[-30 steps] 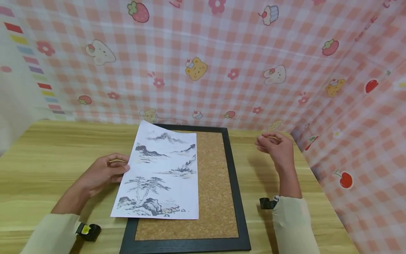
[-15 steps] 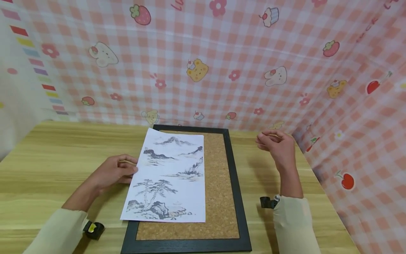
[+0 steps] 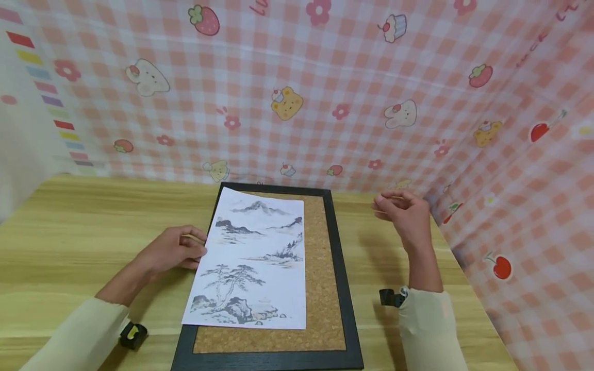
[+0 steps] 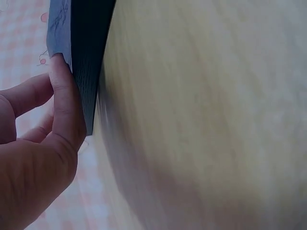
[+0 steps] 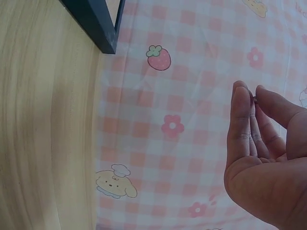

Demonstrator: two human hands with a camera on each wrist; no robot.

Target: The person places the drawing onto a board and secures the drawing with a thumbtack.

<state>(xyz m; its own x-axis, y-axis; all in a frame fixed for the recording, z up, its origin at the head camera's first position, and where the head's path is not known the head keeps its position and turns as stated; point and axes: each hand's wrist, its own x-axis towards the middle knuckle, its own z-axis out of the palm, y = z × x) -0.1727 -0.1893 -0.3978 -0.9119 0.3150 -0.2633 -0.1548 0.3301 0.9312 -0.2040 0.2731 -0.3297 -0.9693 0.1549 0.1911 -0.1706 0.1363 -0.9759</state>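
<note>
A white paper sheet (image 3: 260,247) printed with an ink landscape of mountains and pine trees lies over a cork board (image 3: 325,268) in a black frame. Its lower left corner overlaps the frame's left side, and its upper left edge lifts slightly. My left hand (image 3: 174,249) pinches the sheet's left edge between thumb and fingers, beside the frame. Off to the right, my right hand (image 3: 402,219) is raised above the table, thumb and fingertips together. In the right wrist view a tiny dark object (image 5: 254,99) shows between those fingertips; its kind cannot be made out.
The wood-grain table (image 3: 93,226) extends on both sides of the board. A pink checked cloth (image 3: 260,67) with cartoon prints hangs behind the table and along its right side. Black camera straps (image 3: 133,336) sit at both wrists.
My left hand has moved the sheet rightward and slightly nearer, so more of it covers the cork. The right hand stays in nearly the same place.
</note>
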